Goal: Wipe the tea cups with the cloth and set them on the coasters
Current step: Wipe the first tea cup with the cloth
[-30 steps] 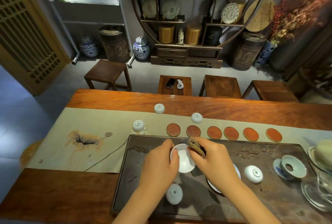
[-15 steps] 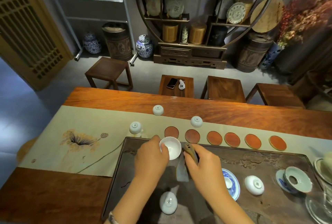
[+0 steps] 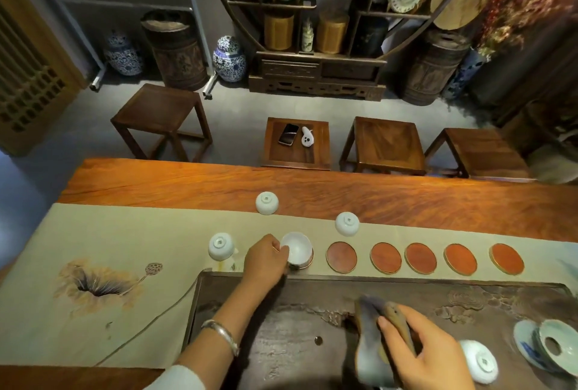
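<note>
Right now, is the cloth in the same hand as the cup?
No: the left hand holds the upright cup on the leftmost coaster, while the right hand grips the cloth over the tray.

White cup (image 3: pixel 297 247), red-brown coasters (image 3: pixel 420 258)

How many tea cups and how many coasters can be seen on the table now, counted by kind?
Upright tea cup on coaster, left hand holding it: 1
Upside-down tea cups: 4
Free coasters: 5
Total: 5 cups, 6 coasters, 11 things.
</note>
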`<action>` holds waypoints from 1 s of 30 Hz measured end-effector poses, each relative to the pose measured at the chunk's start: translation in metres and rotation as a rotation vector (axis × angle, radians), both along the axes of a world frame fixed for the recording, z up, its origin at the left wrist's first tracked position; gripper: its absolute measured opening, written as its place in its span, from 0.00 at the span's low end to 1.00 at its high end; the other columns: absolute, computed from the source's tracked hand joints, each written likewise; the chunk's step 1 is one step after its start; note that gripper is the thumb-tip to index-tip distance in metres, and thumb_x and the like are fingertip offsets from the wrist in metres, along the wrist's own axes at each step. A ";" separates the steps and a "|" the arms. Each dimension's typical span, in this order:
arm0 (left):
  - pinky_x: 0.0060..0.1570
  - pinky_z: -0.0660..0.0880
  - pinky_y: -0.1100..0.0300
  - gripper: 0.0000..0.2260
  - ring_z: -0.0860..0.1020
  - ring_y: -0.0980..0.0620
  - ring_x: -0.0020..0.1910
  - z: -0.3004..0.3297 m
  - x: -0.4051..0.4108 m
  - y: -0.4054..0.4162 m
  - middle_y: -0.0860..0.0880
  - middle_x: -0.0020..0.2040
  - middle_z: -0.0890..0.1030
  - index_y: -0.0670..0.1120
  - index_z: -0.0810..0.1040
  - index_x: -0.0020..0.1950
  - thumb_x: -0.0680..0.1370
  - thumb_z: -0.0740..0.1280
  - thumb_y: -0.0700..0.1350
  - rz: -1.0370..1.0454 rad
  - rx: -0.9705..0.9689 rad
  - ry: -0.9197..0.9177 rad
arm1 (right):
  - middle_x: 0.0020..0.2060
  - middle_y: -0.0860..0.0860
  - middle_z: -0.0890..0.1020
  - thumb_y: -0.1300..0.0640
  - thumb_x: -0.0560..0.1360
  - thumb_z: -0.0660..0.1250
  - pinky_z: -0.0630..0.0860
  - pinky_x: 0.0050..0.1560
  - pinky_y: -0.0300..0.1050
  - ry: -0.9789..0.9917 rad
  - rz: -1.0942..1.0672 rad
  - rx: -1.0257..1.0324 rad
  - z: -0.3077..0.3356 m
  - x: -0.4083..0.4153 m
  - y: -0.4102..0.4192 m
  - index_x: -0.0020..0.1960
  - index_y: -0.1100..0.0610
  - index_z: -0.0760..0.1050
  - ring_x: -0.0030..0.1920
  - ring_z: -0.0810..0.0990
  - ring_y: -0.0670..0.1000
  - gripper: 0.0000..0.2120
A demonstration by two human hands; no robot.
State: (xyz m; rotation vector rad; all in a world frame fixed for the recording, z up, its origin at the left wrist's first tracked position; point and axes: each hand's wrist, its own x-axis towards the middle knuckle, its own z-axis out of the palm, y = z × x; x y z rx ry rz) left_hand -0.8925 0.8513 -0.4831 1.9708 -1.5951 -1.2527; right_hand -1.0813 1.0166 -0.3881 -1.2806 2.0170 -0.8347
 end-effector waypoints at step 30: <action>0.46 0.82 0.46 0.12 0.84 0.48 0.32 -0.073 0.013 -0.039 0.47 0.33 0.86 0.47 0.72 0.49 0.75 0.73 0.51 -0.214 0.130 0.198 | 0.32 0.34 0.82 0.65 0.68 0.73 0.70 0.38 0.21 0.107 -0.112 -0.026 0.010 0.039 -0.002 0.41 0.38 0.83 0.36 0.79 0.33 0.20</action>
